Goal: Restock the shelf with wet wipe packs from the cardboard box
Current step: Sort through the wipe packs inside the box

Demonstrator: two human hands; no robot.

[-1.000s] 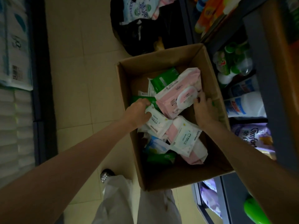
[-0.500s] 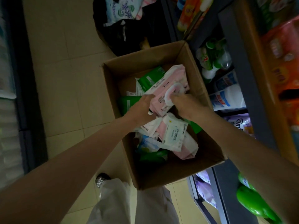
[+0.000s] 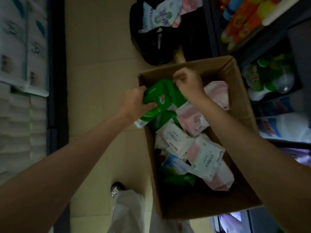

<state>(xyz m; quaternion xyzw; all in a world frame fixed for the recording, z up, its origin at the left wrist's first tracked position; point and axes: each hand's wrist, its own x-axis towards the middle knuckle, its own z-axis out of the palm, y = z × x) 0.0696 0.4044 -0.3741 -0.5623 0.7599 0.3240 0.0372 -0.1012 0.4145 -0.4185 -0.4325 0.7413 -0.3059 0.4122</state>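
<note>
Hands [image 3: 134,101] grip green pack [image 3: 161,98] (tilted), over box [image 3: 235,101]

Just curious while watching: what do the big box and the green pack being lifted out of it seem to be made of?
The cardboard box looks like plain brown corrugated card, matte, with creased folded walls. The green pack, gripped by the left hand, seems soft printed plastic film: it has a slight sheen and bends in the grip.

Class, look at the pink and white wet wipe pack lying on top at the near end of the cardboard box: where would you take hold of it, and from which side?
Judging by its pose, grip the pink and white wet wipe pack across its narrow width, from above. It lies flat on top of the heap in the cardboard box, its broad face up and unobstructed, and the box walls block a sideways approach.
</note>
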